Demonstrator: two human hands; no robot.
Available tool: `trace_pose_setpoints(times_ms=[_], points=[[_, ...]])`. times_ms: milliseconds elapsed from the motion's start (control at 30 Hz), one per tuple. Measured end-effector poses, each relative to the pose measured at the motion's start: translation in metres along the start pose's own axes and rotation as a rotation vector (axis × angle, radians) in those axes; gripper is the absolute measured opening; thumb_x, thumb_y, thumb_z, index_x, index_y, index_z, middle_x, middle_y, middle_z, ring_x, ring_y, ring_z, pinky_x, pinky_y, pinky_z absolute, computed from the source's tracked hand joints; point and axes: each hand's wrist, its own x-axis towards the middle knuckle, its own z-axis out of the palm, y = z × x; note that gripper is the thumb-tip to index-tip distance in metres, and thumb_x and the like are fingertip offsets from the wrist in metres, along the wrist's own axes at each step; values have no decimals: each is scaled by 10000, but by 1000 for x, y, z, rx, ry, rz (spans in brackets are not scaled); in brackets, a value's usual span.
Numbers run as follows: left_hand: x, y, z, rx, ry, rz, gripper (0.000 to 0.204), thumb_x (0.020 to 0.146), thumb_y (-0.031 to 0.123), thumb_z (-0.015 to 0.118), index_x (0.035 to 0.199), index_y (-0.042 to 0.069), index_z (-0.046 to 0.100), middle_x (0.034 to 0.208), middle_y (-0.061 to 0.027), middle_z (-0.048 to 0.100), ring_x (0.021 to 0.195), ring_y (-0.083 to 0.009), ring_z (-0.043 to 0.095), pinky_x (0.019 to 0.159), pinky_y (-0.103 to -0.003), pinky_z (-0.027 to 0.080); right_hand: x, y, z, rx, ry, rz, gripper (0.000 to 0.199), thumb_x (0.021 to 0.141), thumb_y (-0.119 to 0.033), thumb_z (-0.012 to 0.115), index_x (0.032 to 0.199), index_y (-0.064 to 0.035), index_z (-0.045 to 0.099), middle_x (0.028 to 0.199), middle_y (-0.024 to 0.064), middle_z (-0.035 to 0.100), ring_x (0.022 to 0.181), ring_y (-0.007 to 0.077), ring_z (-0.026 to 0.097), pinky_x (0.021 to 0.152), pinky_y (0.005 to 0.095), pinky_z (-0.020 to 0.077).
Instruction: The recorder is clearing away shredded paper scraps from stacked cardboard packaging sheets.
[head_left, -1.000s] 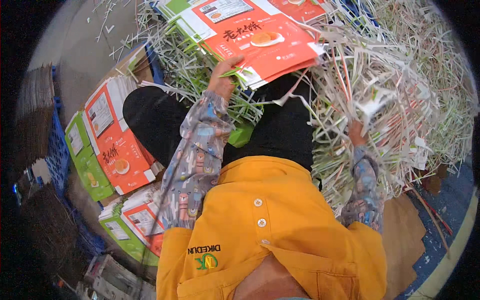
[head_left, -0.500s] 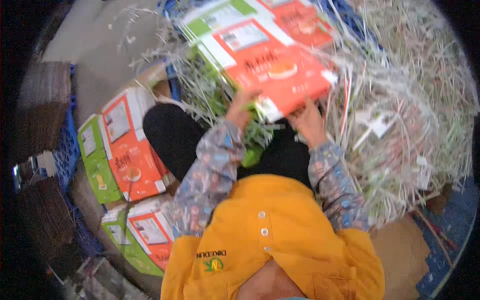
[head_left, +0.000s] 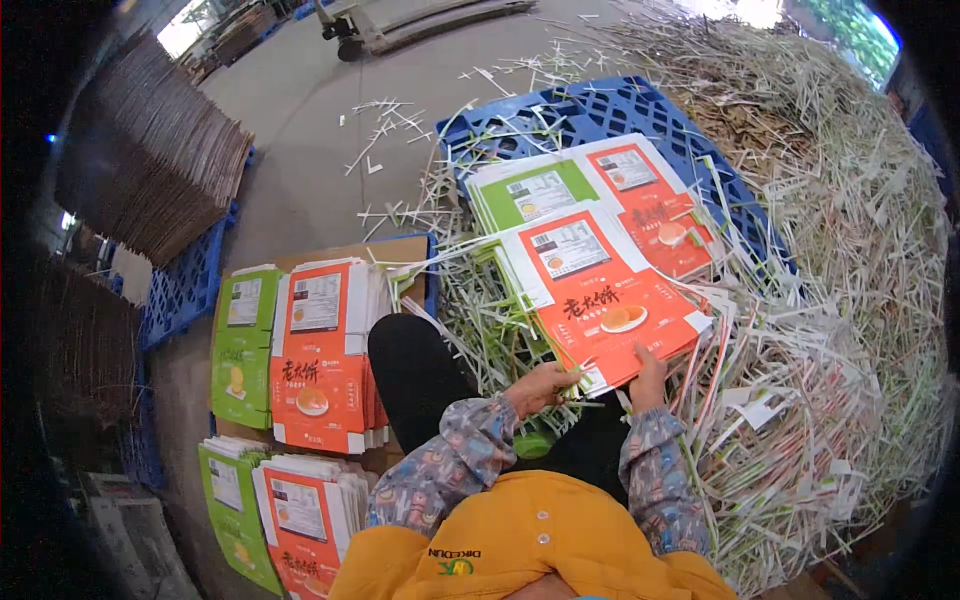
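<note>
Your right hand [head_left: 648,380] grips the near edge of a stack of printed orange carton sheets [head_left: 600,290], thumb on the top face and fingers hidden beneath. Your left hand [head_left: 538,388] meets the stack's near-left corner, fingertips drawn close together among thin green trimmings; whether they pinch the sheets, the trimmings or both, you cannot tell from here.

The orange sheets slope away just ahead of both hands, above your dark-trousered knees [head_left: 415,365]. Beyond your fingertips, green sheets [head_left: 540,197] lie ahead of the stack, with a second orange pile [head_left: 650,200] ahead and to the right, and a blue pallet [head_left: 590,105] past them. Shredded strips [head_left: 490,340] tangle just left of the held stack, and a broad heap of paper waste [head_left: 790,400] spreads to the right of your right hand. Well left of your fingers, beyond the knee, stand more green cartons [head_left: 240,345] and orange cartons [head_left: 322,350].

The risk lies in that loose edge: a grip on the top sheets alone could fan the stack, the lower ones sliding out. Strips snagged at the corner could drag a sheet askew or tear it, and a hard pull could crease the thin white flaps.
</note>
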Motion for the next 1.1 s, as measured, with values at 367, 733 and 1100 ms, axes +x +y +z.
trace_pose_setpoints(times_ms=[367, 733, 1100], points=[[6, 34, -62, 1163, -60, 438, 221, 756, 219, 575, 958, 131, 589, 759, -63, 598, 672, -200, 558, 577, -312, 429, 27, -88, -32, -28, -39, -69, 364, 687, -42, 573, 1025, 45, 470, 934, 125, 549, 820, 249, 572, 714, 344, 494], [-58, 111, -184, 2101, 622, 465, 401, 659, 341, 618, 971, 97, 555, 822, -151, 587, 779, -337, 566, 642, -445, 445, 15, -139, -48, 22, 5, -202, 389, 686, -69, 556, 1047, 29, 448, 990, 127, 523, 850, 243, 563, 727, 337, 493], [93, 41, -48, 525, 342, 631, 775, 626, 426, 686, 1148, -57, 380, 1007, -191, 537, 938, -262, 518, 799, -334, 419, -56, -109, 19, -58, 6, -220, 410, 696, -35, 555, 1083, 36, 438, 1032, 138, 503, 879, 265, 550, 740, 366, 493]])
